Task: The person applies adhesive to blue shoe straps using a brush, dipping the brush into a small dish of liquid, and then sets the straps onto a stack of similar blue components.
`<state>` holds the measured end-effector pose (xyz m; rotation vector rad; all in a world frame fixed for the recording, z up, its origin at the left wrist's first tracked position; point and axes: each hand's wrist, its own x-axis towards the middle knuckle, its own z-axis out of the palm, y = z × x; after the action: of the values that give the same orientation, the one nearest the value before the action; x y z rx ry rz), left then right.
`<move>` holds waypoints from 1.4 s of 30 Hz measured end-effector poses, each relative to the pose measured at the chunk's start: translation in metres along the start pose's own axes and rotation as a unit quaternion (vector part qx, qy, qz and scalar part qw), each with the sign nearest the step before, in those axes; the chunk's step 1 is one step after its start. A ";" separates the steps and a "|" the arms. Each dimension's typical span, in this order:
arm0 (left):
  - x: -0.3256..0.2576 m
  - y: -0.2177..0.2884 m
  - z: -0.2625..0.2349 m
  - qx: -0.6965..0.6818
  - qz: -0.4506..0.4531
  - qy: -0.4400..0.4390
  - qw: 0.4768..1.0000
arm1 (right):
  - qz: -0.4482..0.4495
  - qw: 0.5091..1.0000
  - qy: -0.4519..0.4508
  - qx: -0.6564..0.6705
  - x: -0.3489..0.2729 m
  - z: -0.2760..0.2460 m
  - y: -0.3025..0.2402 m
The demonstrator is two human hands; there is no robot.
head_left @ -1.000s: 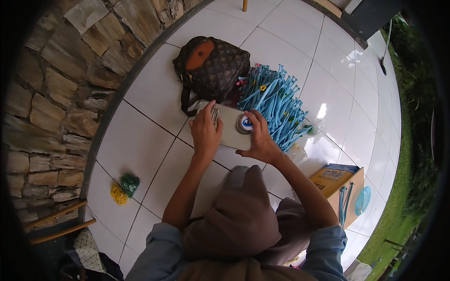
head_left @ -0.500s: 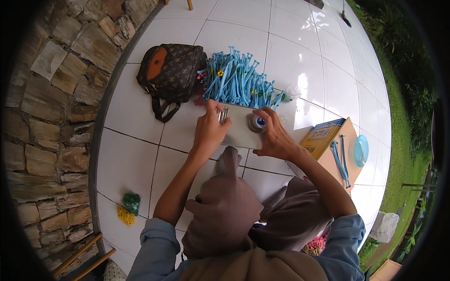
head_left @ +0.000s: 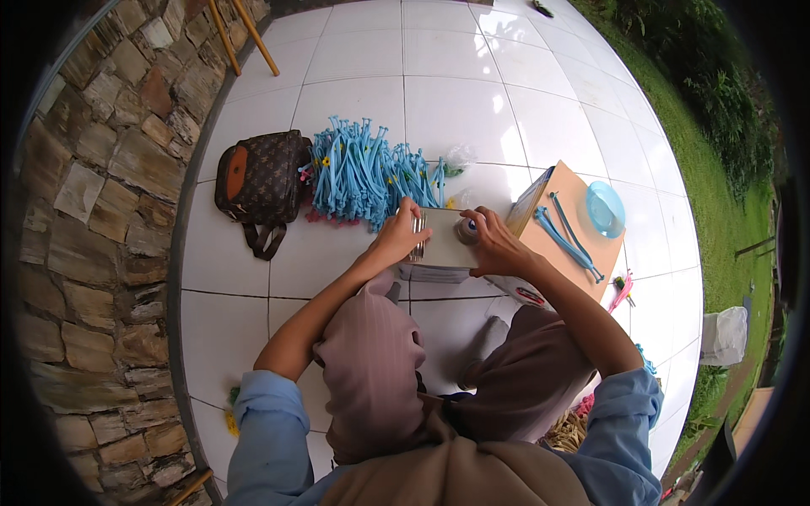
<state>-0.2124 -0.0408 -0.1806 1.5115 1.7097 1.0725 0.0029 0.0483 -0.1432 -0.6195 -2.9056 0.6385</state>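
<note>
While a brown patterned backpack [head_left: 278, 160] rests to the left on the white tiled floor [head_left: 350, 97], a dense heap of light-blue strips [head_left: 359, 173] lies right beside it, small yellow bits among them. Crumpled clear plastic [head_left: 461, 156] just past the heap's right end. Cardboard box [head_left: 564, 187] at right, near the right forearm; on top, blue strips [head_left: 565, 241] and a light-blue bowl [head_left: 605, 209]. Stone wall [head_left: 93, 253] along the left. Clearance tight: heap close beyond the work, box to the right, bent knee [head_left: 375, 316] under the left forearm.

Pale flat case [head_left: 443, 246] between the 2 hands, ahead of the knees. Silver rods [head_left: 418, 239] at its left end, round tin [head_left: 467, 230] at its right. Left hand [head_left: 398, 236]: half curled, fingers and thumb at the rods; firmness of hold, cannot tell. Right hand [head_left: 499, 246]: spread round the case's right end, fingers by the tin, thumb at the near corner, clasping the case.
</note>
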 end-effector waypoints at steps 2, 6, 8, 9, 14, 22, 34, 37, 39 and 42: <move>0.006 0.007 0.003 0.019 0.000 -0.024 1.000 | 0.006 1.000 0.002 -0.007 -0.007 0.000 0.008; 0.019 0.011 0.000 0.039 0.006 -0.065 0.997 | -0.011 0.999 0.040 -0.026 -0.011 0.010 0.020; 0.025 0.009 -0.004 0.031 0.004 -0.064 0.997 | -0.006 0.999 0.042 -0.031 -0.005 0.011 0.021; 0.029 0.008 -0.007 0.034 0.008 -0.071 0.997 | -0.001 0.999 0.040 -0.036 -0.003 0.011 0.022; 0.028 0.010 -0.010 0.066 -0.011 -0.102 0.993 | -0.024 0.996 0.039 -0.080 -0.005 0.014 0.023; 0.032 0.040 -0.010 0.274 -0.024 -0.192 0.942 | 0.035 0.999 0.019 -0.037 -0.005 0.007 0.016; 0.083 0.066 0.045 0.226 -0.081 -0.275 0.931 | 0.073 0.990 0.112 0.036 0.012 -0.008 0.005; 0.081 0.058 0.025 0.078 -0.124 -0.388 0.910 | -0.001 0.997 0.074 0.009 -0.002 -0.018 0.012; 0.080 0.055 0.025 0.076 -0.113 -0.377 0.916 | -0.030 0.998 0.052 -0.002 -0.008 -0.018 0.018; 0.081 0.058 0.028 0.076 -0.118 -0.369 0.919 | -0.025 0.994 0.110 0.003 -0.016 -0.043 0.010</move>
<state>-0.1734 0.0451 -0.1382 1.4870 1.3860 0.1842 0.0288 0.0667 -0.1088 -0.5748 -2.7042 0.5345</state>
